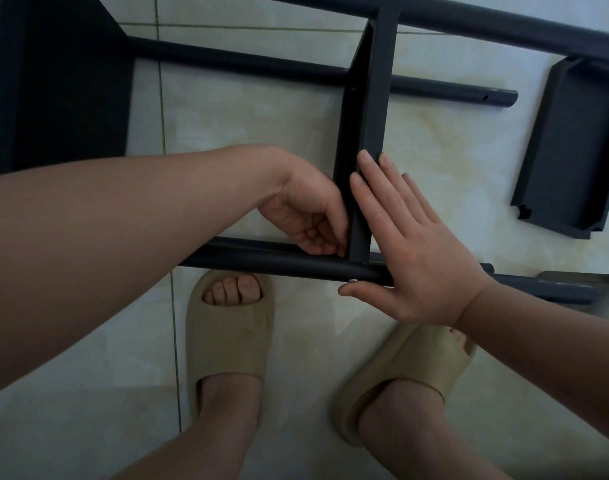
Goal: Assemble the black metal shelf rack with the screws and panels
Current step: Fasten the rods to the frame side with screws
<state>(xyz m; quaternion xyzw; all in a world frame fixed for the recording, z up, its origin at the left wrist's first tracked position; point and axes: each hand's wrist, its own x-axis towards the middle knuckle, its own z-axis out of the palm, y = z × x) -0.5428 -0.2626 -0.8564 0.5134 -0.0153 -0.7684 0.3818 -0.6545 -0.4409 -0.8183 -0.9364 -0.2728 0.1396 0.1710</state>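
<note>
The black metal rack lies on its side on the tiled floor. A black shelf panel [374, 109] stands on edge between the near tube [278, 263] and the far tubes [244, 62]. My left hand [306, 209] curls against the panel's left face where it meets the near tube, fingertips tucked at the joint. My right hand [413, 251] lies flat with fingers spread against the panel's right face, its thumb beside a small silver screw head [353, 280] on the near tube. Whether my left fingers hold anything is hidden.
A loose black shelf panel [569, 150] lies on the floor at the right. Another mounted panel [60, 84] fills the upper left. My two feet in beige slippers [226, 334] stand just below the near tube. A grey object [583, 282] shows at the right edge.
</note>
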